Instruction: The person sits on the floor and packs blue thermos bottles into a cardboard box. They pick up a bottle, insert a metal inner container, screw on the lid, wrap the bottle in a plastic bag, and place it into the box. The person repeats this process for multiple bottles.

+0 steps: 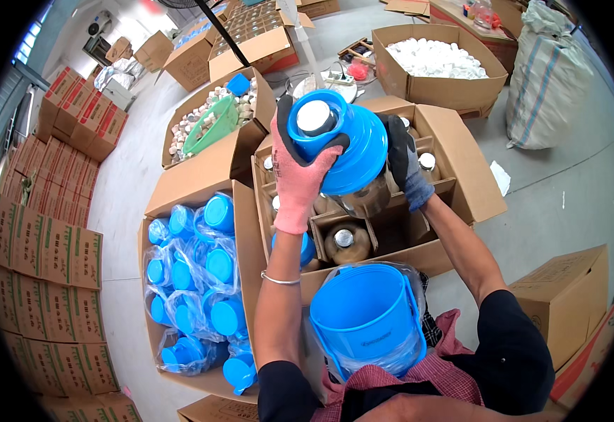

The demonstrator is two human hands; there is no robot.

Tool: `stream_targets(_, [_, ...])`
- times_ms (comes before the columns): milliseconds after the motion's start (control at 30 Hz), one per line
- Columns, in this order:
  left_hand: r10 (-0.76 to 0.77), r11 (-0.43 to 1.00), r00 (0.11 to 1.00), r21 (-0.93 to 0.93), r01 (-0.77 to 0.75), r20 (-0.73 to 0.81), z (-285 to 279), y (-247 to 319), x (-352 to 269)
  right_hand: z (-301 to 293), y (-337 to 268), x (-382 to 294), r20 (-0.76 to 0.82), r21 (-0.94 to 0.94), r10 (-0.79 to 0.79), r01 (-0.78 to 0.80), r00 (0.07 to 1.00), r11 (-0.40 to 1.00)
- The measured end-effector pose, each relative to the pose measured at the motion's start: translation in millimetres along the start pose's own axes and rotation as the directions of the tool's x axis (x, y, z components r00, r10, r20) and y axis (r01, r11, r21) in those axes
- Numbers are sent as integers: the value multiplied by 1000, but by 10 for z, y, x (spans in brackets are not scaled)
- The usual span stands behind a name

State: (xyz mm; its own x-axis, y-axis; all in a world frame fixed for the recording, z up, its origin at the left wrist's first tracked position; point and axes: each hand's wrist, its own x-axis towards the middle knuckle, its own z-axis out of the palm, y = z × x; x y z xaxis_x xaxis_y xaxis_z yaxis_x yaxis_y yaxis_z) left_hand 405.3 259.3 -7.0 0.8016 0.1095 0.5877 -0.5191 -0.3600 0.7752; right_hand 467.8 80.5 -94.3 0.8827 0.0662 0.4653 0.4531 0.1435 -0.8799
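Note:
My left hand [302, 176], in a pink glove with black coating, grips the upper ring of a blue plastic top [357, 142]. A white cap [313, 117] sits inside that ring. Beneath the wide blue flange shows a clear glass bottle [366, 200], tilted over a divided carton [446, 253]. My right hand [403, 155], gloved in black and blue-grey, is at the far right side of the flange and bottle; its fingertips are partly hidden. Another glass bottle with a silvery cap [344, 239] stands in a compartment below. A blue plastic bucket [365, 311] rests before my body, partly wrapped in film.
To the left, a carton [247, 253] holds several bagged blue plastic tops [183, 274]. Cartons of loose caps [433, 58] stand ahead, one with a green basket [212, 126]. A woven sack [547, 84] is at right; stacked cartons [48, 248] line the left.

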Motion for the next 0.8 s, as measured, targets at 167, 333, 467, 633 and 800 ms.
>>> stream_targets(167, [-84, 994, 970, 43, 96, -229, 112, 40, -89, 19, 160, -16, -34, 228, 106, -96, 994, 969])
stream_targets(333, [-40, 997, 994, -61, 46, 104, -29, 32, -128, -85, 239, -53, 133, -349, -327, 353, 936, 868])
stream_targets(467, [-47, 960, 971, -260, 109, 235, 24, -32, -179, -294, 1053, -139, 81, -205, -130, 144, 988, 968])
stream_targets(633, [10, 995, 966, -102, 17, 257, 48, -76, -143, -380, 1347, -36, 76, -159, -56, 67, 996, 985])
stream_targets(800, [74, 994, 951, -99, -46, 299, -102, -200, -206, -175, 794, -62, 98, -181, -145, 161, 985, 970])
